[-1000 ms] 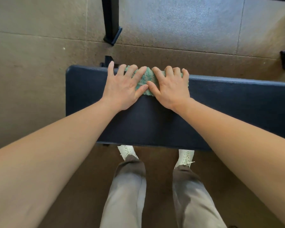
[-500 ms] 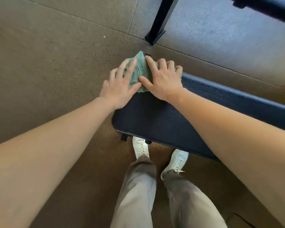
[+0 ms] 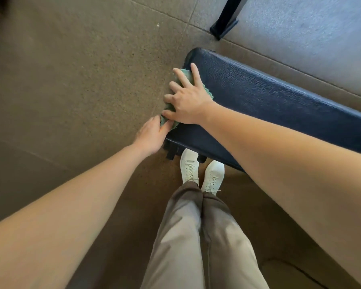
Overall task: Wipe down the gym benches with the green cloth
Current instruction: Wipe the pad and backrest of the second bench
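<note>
Right hand [image 3: 188, 103] presses the green cloth [image 3: 186, 74] flat-fingered on the bench [image 3: 279, 101] end — left hand [image 3: 152, 135] seemingly pinches its corner

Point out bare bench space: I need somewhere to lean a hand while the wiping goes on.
Bare: the bench pad from the right hand rightward to the frame edge. Crowded: its left end, where that hand presses the green cloth and the left hand pinches it.

Open floor [image 3: 81, 90] left of bench [image 3: 269, 97]; black post [image 3: 227, 17] beyond.

Right hand [image 3: 188, 103] pressing flat, left hand [image 3: 152, 134] pinching
</note>
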